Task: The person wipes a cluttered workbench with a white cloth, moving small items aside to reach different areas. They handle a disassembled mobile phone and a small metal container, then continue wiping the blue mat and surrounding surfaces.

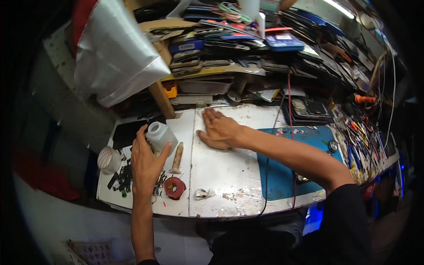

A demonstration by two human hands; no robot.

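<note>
An uncapped, translucent white bottle (164, 138) stands on the left of the white bench (229, 176). My left hand (148, 161) is beside it, thumb and fingers spread around its near side; whether they touch it I cannot tell. Farther back, my right hand (218, 130) lies flat on the bench top, palm down. A bit of something whitish shows at its fingertips, too small to name. Between the hands stands a stained syringe-like tube (177, 158). A red tape roll (175, 188) lies nearer to me.
At left are a white cylindrical container (108, 160) and small black parts (121, 181). A blue mat (278, 176) lies at right, crossed by red and black cables. Beyond it are an opened device (309, 110) and several hand tools (355, 141). Crowded shelves (212, 70) rise behind.
</note>
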